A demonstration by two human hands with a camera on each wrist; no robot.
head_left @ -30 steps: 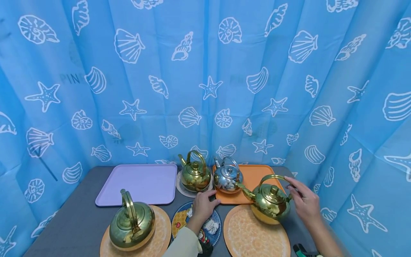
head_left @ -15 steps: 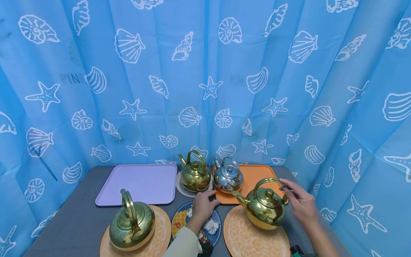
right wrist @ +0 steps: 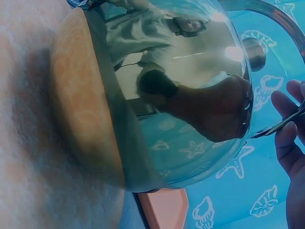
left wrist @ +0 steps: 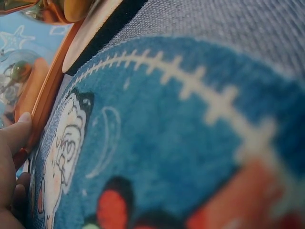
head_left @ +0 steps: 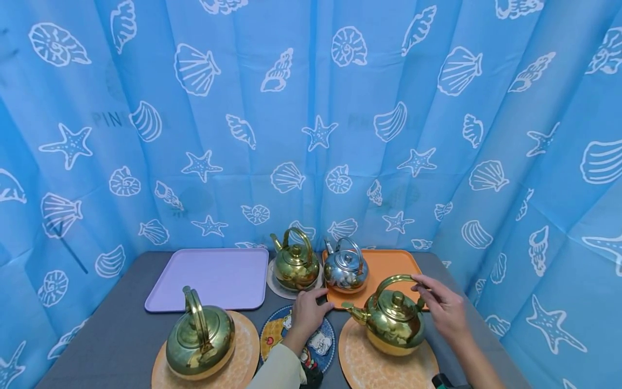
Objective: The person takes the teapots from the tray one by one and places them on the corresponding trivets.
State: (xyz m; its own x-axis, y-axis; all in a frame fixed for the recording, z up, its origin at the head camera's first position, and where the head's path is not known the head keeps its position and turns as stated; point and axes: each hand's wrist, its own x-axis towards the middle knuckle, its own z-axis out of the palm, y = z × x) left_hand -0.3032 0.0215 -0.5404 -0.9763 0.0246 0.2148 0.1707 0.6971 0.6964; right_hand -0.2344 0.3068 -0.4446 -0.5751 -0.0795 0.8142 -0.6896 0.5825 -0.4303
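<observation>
My right hand [head_left: 441, 307] pinches the rear end of the arched handle of a shiny gold kettle [head_left: 396, 324]. The kettle is upright, close over the right round tan mat [head_left: 359, 362], its spout pointing left. In the right wrist view, the belly of the gold kettle [right wrist: 186, 95] mirrors the mat below. My left hand [head_left: 306, 313] lies over the blue cartoon mat [head_left: 323, 327], its fingers relaxed at the near left corner of an orange tray [head_left: 389, 270]. The left wrist view shows its thumb [left wrist: 21, 128] touching the tray's rim.
A silver kettle [head_left: 346, 270] stands on the orange tray's left part. Beside it, another gold kettle [head_left: 296, 270] sits on a pale round mat [head_left: 272, 289]. A lilac tray [head_left: 209, 278] lies back left; a larger gold kettle [head_left: 199, 340] stands on the left tan mat [head_left: 245, 346].
My right hand has brought the gold kettle left and nearer to me, from the right mat's far right side toward its middle. My left hand stays in place.
</observation>
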